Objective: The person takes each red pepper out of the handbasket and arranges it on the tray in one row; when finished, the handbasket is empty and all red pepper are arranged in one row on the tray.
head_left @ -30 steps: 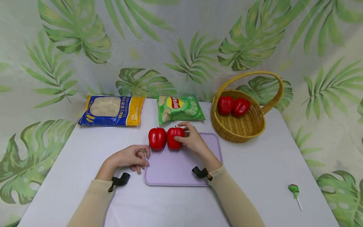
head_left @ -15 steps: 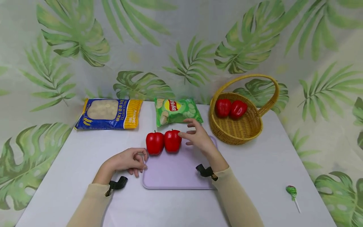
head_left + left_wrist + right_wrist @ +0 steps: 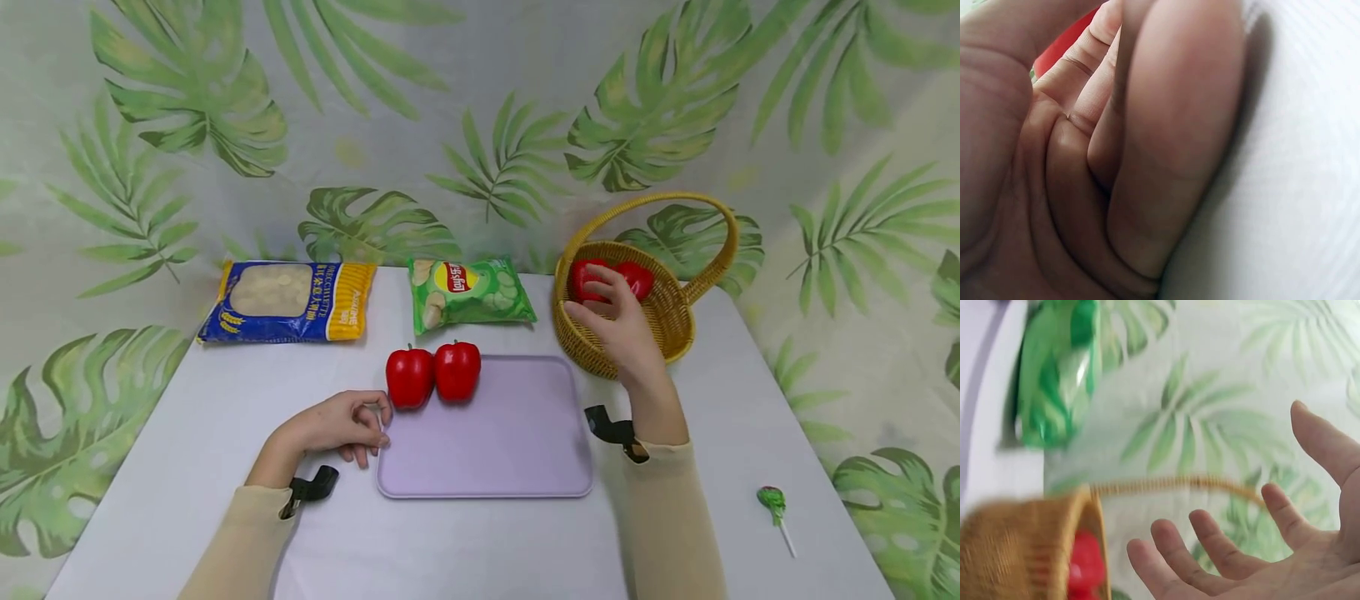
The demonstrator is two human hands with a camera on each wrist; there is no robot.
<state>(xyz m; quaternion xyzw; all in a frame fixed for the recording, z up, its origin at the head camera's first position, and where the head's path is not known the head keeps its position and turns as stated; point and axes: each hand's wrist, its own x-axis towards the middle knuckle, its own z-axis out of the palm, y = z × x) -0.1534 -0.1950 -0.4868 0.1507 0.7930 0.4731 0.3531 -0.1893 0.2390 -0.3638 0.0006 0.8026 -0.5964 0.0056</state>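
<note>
Two red bell peppers, a left one (image 3: pixel 409 378) and a right one (image 3: pixel 457 372), stand side by side at the far left of the lilac tray (image 3: pixel 517 433). Beside the tray's left edge my left hand (image 3: pixel 333 425) rests on the table, fingers loosely curled, fingertips at the rim; whether they touch it I cannot tell. Over the front of the wicker basket (image 3: pixel 600 358) hovers my right hand (image 3: pixel 618 325), its fingers spread and holding nothing in the right wrist view. Two more red bell peppers (image 3: pixel 637 279) lie in the basket, partly hidden behind this hand.
A green bag of chips (image 3: pixel 472 293) lies behind the tray. To its left is a blue and yellow pasta bag (image 3: pixel 288 302). The basket's tall handle (image 3: pixel 667 198) arches upward. A wrapped lollipop (image 3: pixel 776 517) lies at the right front.
My right hand has let go of the right pepper on the tray and moved right to the basket. My left hand has stayed by the tray's edge.
</note>
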